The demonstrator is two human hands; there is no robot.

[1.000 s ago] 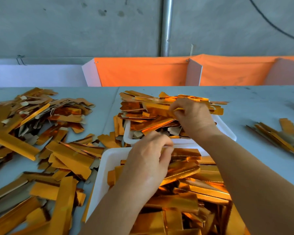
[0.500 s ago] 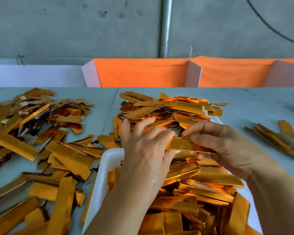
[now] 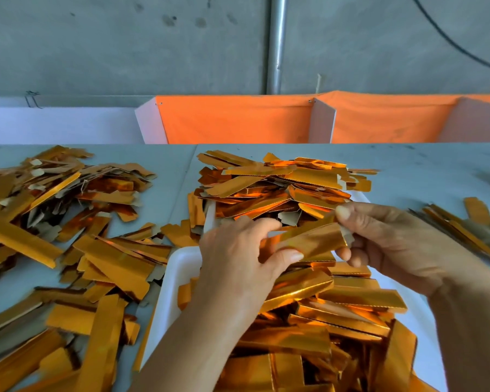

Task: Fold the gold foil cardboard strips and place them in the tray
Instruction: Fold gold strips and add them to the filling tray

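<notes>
Held strip: a gold foil cardboard strip (image 3: 309,243) was held between both hands, above the gap between the two trays, its right end tilted slightly up.
Left hand: the left hand (image 3: 238,261) pinched the strip's left end, thumb under the near edge and curled fingers over the far edge.
Right hand: the right hand (image 3: 393,247) pinched the strip's right end, thumb on top near the upper corner and fingers curled beneath.
Near tray: a white tray (image 3: 173,287) lay below the hands, heaped with gold strips (image 3: 337,309) that hid most of its floor; only its left wall and part of the right rim showed.
Far tray: a second white tray (image 3: 209,219) sat just beyond, touching or nearly touching the near one, piled high with strips (image 3: 280,182) that overhung its rim.
Loose pile: a wide scatter of strips (image 3: 68,236) covered the pale table (image 3: 422,176) to the left, some showing their brown backs.
Right side: a small bundle of strips (image 3: 464,230) lay on the table to the right of the right hand, well apart from the trays.
Background: an orange cloth bin (image 3: 238,120) stood behind the table against a grey wall (image 3: 125,43).
</notes>
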